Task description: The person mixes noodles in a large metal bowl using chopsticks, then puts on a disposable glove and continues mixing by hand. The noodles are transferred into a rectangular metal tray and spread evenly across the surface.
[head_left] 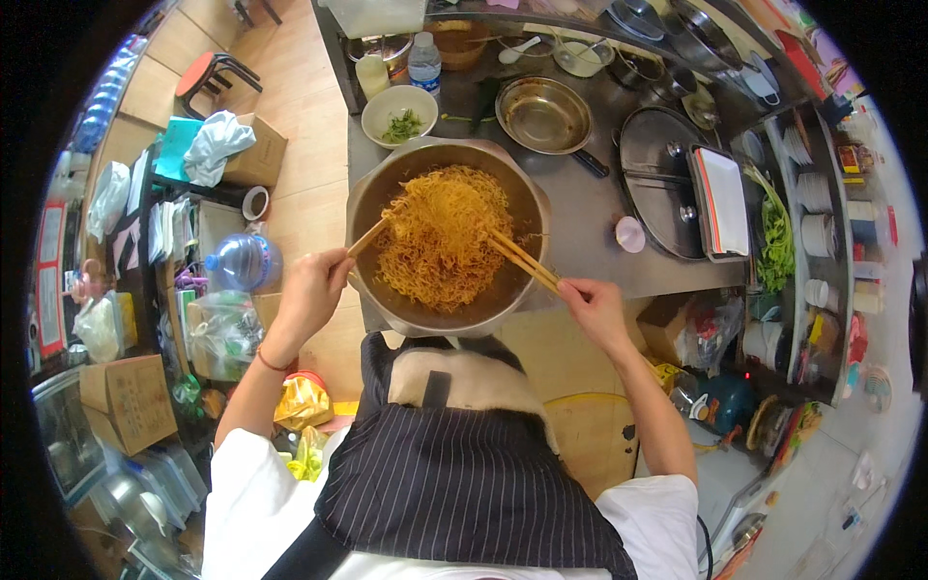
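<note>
A large metal basin [533, 283] stands at the near left corner of the steel counter, right in front of my apron. Inside it lies a heap of thin brown-yellow noodles [442, 254]. My left hand [312, 290] grips wooden chopsticks [368, 238] over the left rim, their tips in the noodles. From the right, my right hand [596, 308] holds a second pair of wooden chopsticks [525, 261], whose tips also reach into the heap. Some strands on top are raised between the two pairs.
Behind the basin are a white bowl of chopped greens [401, 119], a plastic bottle [425, 65] and a metal pan [544, 116]. Round black lids [656, 181], a stack of trays [721, 203] and a small pink cup [630, 234] lie to the right. A shelf [536, 22] overhangs the back.
</note>
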Demonstrator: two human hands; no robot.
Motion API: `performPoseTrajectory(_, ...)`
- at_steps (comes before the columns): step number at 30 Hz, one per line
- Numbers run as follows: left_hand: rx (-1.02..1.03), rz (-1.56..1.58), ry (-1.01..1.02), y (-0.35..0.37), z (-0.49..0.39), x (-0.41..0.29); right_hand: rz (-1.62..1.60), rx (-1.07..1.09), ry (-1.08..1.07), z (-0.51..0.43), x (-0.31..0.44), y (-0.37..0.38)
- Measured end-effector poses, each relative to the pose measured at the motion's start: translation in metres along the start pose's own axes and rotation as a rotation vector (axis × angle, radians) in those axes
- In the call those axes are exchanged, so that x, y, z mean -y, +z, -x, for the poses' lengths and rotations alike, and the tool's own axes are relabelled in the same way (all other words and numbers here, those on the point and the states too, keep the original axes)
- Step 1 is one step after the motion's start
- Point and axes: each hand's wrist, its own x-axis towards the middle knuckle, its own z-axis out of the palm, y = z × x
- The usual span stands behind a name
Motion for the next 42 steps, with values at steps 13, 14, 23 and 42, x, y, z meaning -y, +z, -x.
performPoseTrajectory(13, 0.067, -0.662, 0.201, -0.006, -0.005, -0.004, 0.982, 0.015, 0.033, 0.009, 0.110, -0.038)
performPoseTrajectory(14, 0.095, -0.648, 0.163, 0.001, -0.009, 0.007, 0.986, 0.026, 0.091, 0.004, 0.100, -0.035)
performPoseTrajectory(23, 0.156, -0.357, -0.053, 0.071, -0.039, 0.103, 0.469, 0.039, 0.154, -0.025, 0.026, 0.020)
performPoseTrajectory(42, 0.316, 0.070, -0.112, 0.103, -0.025, 0.114, 0.892, -0.258, 0.171, 0.126, 0.061, 0.031)
